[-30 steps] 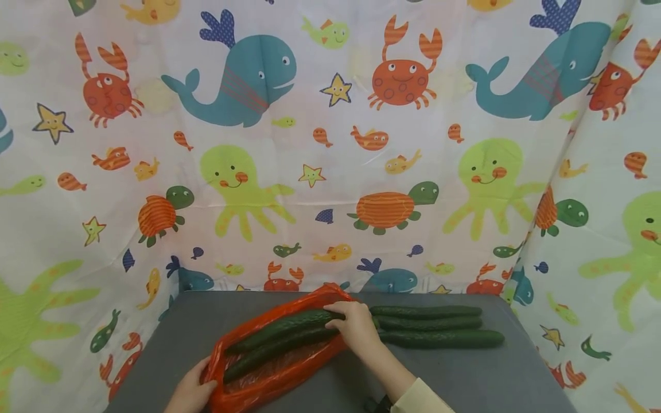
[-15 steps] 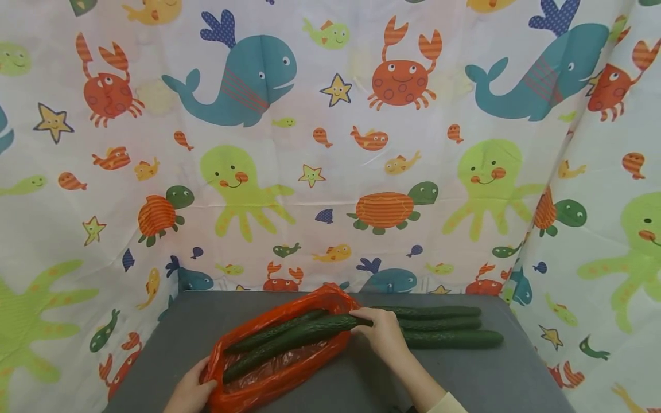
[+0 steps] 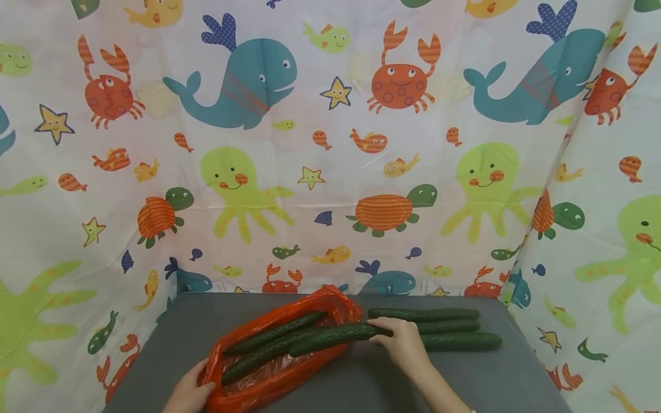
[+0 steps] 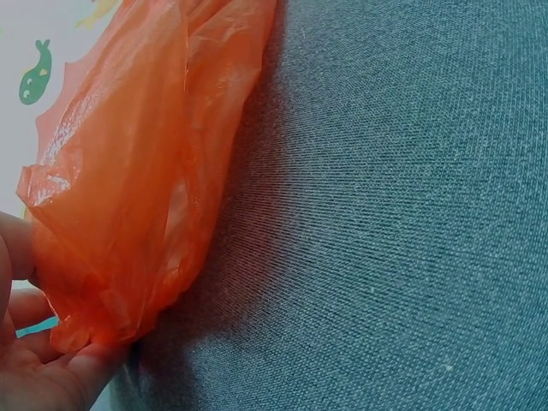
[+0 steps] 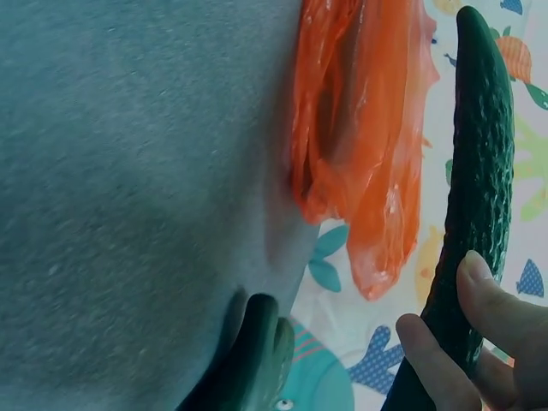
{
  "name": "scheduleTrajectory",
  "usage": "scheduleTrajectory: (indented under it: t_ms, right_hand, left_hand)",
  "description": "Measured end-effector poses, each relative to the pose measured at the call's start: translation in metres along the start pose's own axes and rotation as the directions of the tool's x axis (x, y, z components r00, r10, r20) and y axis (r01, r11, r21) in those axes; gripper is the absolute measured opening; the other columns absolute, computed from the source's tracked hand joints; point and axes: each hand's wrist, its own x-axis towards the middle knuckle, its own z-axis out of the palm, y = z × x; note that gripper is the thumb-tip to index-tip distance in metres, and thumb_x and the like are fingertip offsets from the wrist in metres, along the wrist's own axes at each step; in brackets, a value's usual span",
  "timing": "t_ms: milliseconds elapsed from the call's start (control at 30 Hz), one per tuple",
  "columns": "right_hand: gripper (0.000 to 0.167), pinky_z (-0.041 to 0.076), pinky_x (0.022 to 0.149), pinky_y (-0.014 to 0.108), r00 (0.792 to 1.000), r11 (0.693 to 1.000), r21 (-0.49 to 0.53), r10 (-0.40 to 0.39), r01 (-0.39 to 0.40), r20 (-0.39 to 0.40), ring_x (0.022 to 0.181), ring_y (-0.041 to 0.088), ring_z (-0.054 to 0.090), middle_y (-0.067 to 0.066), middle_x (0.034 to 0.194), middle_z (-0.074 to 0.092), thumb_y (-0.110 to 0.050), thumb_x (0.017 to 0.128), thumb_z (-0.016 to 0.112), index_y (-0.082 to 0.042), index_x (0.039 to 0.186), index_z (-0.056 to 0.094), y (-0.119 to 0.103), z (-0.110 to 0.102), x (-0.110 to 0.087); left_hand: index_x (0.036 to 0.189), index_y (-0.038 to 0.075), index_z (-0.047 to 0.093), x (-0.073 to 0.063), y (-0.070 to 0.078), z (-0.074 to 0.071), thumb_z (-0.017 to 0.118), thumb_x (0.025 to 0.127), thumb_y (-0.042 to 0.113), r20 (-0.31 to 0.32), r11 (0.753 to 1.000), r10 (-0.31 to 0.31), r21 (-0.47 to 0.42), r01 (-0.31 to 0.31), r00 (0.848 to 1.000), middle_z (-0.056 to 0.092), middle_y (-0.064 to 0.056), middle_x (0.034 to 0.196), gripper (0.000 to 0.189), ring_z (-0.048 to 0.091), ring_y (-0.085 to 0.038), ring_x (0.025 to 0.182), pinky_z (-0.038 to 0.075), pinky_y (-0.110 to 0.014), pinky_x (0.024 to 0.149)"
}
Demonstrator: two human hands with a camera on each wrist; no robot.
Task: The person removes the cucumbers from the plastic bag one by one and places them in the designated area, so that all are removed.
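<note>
My right hand (image 3: 405,341) grips one end of a long dark green cucumber (image 3: 330,337), thumb and fingers round it. Its free end points left and overlaps the opening of an orange-red plastic bag (image 3: 289,378). Inside the bag lie two more cucumbers, a far one (image 3: 279,332) and a near one (image 3: 253,362). At the bag's left end, my left hand (image 3: 188,390) holds the plastic edge; the left wrist view shows its fingers (image 4: 90,364) on the gathered plastic. In the right wrist view the held cucumber (image 5: 479,154) stands apart from the bag (image 5: 377,128).
Right of the bag, three cucumbers lie side by side on the grey cloth-covered table (image 3: 496,378): a far (image 3: 423,314), a middle (image 3: 449,327) and a near one (image 3: 459,342), partly behind my right hand. A sea-animal curtain (image 3: 330,229) closes the back and sides.
My right hand has gripped a cucumber in the bag and drawn it to the right, partly out over the bag's edge. The left hand stays at the bag's left end.
</note>
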Motion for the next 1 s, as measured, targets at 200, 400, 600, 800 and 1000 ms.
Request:
scheduleTrajectory:
  t_ms: [200,400,600,800,1000]
  right_hand:
    - [0.036,0.06,0.079,0.036,0.999,0.999,-0.006,0.045,-0.045,-0.015,0.104,0.024,0.073,0.0,0.11,0.077,-0.014,0.072,0.086,-0.027,0.105,0.081,0.015,-0.007,-0.008]
    - [0.038,0.06,0.075,0.036,0.995,0.995,-0.026,0.098,-0.099,-0.016,0.1,0.026,0.074,0.003,0.112,0.077,-0.015,0.072,0.086,-0.024,0.109,0.081,0.033,-0.015,-0.015]
    - [0.039,0.042,0.055,0.022,0.984,0.984,-0.027,0.176,-0.176,0.017,0.05,0.01,0.053,0.007,0.116,0.076,-0.016,0.075,0.085,-0.021,0.113,0.08,0.051,-0.026,-0.022]
    - [0.038,0.038,0.054,0.022,0.977,0.976,-0.061,0.213,-0.211,0.014,0.052,0.009,0.052,0.008,0.119,0.075,-0.015,0.075,0.085,-0.024,0.112,0.08,0.063,-0.042,-0.031]
    - [0.037,0.04,0.056,0.023,0.971,0.967,-0.095,0.237,-0.234,0.019,0.094,0.021,0.074,0.007,0.119,0.075,-0.017,0.077,0.084,-0.028,0.111,0.079,0.084,-0.058,-0.039]
  left_hand:
    - [0.147,-0.013,0.037,0.0,0.001,-0.001,0.062,0.09,0.009,-0.009,1.0,-0.002,0.024,0.003,1.0,0.058,-0.035,0.129,0.066,0.067,-0.037,0.1,0.057,-0.05,0.076]
    - [0.146,-0.012,0.038,0.001,0.001,-0.001,0.063,0.089,0.01,-0.011,0.999,-0.012,0.029,0.012,1.0,0.059,-0.034,0.127,0.066,0.068,-0.035,0.098,0.057,-0.049,0.075]
    - [0.146,-0.012,0.038,0.0,-0.001,0.0,0.064,0.089,0.011,-0.016,0.999,-0.028,0.039,0.029,0.999,0.06,-0.033,0.125,0.067,0.068,-0.035,0.096,0.057,-0.05,0.074]
    - [0.146,-0.013,0.039,0.002,-0.001,0.003,0.065,0.089,0.012,-0.018,0.998,-0.03,0.058,0.031,0.999,0.06,-0.033,0.126,0.067,0.067,-0.038,0.099,0.057,-0.051,0.076]
    - [0.146,-0.013,0.038,0.0,-0.001,0.002,0.065,0.089,0.012,-0.02,0.998,-0.018,0.064,0.019,1.0,0.059,-0.035,0.126,0.067,0.067,-0.038,0.097,0.057,-0.051,0.075]
